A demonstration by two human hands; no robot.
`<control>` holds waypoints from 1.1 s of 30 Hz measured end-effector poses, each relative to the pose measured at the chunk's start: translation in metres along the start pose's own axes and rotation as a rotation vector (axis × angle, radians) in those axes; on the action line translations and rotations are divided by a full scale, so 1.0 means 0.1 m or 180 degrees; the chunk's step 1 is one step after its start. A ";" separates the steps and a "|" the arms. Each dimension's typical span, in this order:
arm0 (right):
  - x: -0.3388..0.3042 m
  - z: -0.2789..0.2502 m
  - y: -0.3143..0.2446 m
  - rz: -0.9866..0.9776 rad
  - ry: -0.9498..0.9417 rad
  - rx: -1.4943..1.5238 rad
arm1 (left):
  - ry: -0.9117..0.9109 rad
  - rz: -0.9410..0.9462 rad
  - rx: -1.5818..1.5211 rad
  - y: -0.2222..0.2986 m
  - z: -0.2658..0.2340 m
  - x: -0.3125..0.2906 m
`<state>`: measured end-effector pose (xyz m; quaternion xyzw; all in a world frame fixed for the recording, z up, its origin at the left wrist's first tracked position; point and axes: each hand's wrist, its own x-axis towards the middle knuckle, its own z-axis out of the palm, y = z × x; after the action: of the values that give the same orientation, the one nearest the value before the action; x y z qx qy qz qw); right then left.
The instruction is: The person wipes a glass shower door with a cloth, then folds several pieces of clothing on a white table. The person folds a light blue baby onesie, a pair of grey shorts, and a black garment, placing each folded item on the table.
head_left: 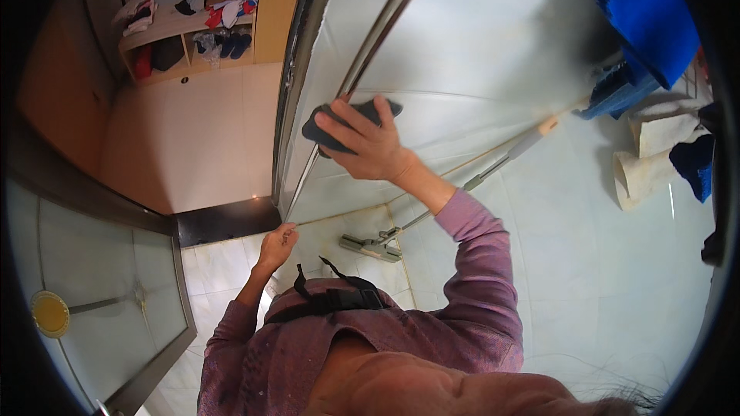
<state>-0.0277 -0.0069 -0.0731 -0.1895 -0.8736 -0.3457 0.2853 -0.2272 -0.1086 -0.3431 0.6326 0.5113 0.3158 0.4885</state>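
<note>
My right hand (pixel 366 139) is pressed against the pale tiled wall (pixel 493 31) with a folded dark cloth (pixel 322 132) under its fingers. The cloth lies across a shiny metal strip (pixel 385 19) that runs up the wall near the doorway. Lower down and to the left, my left hand (pixel 279 245) is closed, its fingers curled near the bottom end of that strip. Whether anything is in those fingers is too small to make out.
A flat mop (pixel 371 246) leans on the wall at my right. Blue cloth (pixel 651 19) and cream cloth (pixel 647 162) hang at the far right. On the left stands an open framed glass door (pixel 108 277). A dark threshold (pixel 227 219) leads to a room with a shelf (pixel 166 27).
</note>
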 end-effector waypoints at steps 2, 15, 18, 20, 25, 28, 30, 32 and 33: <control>0.28 -0.20 0.17 -0.0045 -0.0278 0.0116 | -0.0122 0.0099 0.0055 -0.04 0.05 -0.09; 1.27 -0.50 0.63 -0.0484 0.0365 -0.1025 | -0.0301 -0.0273 -0.0443 -0.01 -0.06 0.01; 0.81 -0.08 0.21 -0.0347 -0.0053 -0.0239 | -0.0246 -0.0205 -0.0486 -0.03 -0.09 -0.03; 0.51 0.11 -0.12 -0.0243 -0.0758 0.0189 | -0.0130 -0.0026 -0.0523 -0.07 -0.12 -0.07; 0.27 0.19 -0.55 0.0123 -0.1298 0.1958 | 0.0091 -0.0138 -0.0599 -0.33 -0.29 -0.32; 0.55 -0.20 -0.11 0.0194 -0.0272 0.1161 | 0.0211 -0.0410 -0.0589 -0.57 -0.38 -0.48; 0.79 -0.66 0.29 0.0377 0.0883 0.0501 | 0.0194 -0.0640 -0.0594 -0.68 -0.38 -0.54; 0.98 -0.81 0.54 0.0898 0.2136 -0.0025 | 0.0151 -0.0586 -0.0571 -0.75 -0.35 -0.56; 1.04 -0.84 0.66 0.1082 0.2315 -0.0347 | 0.0136 -0.0558 -0.0564 -0.76 -0.32 -0.55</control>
<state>-0.0416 -0.0071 0.0749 -0.2113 -0.6523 -0.3839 0.6184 -0.2970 -0.1521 -0.3984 0.5330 0.5450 0.3292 0.5572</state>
